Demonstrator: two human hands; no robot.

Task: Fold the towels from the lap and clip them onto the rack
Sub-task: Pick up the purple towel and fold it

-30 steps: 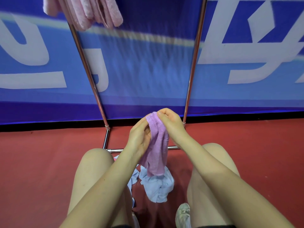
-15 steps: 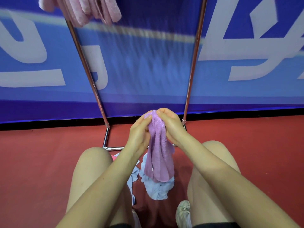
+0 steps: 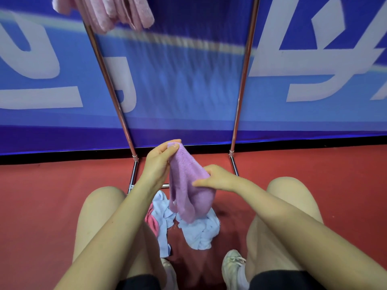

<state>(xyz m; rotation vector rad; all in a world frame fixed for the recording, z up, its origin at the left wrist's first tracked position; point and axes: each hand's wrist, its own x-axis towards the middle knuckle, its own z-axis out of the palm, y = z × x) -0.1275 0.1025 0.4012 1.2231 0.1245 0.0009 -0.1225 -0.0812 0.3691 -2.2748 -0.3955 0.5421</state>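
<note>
Limp purple towel (image 3: 189, 185), seemingly half-folded.

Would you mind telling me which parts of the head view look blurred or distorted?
Head view: the blue banner behind is streaked with vertical motion blur; the rack poles splay outward from wide-angle distortion; the purple towel and both hands stay fairly sharp; lighting is even, without glare.

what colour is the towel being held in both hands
Purple towel, seen in the head view.
</note>
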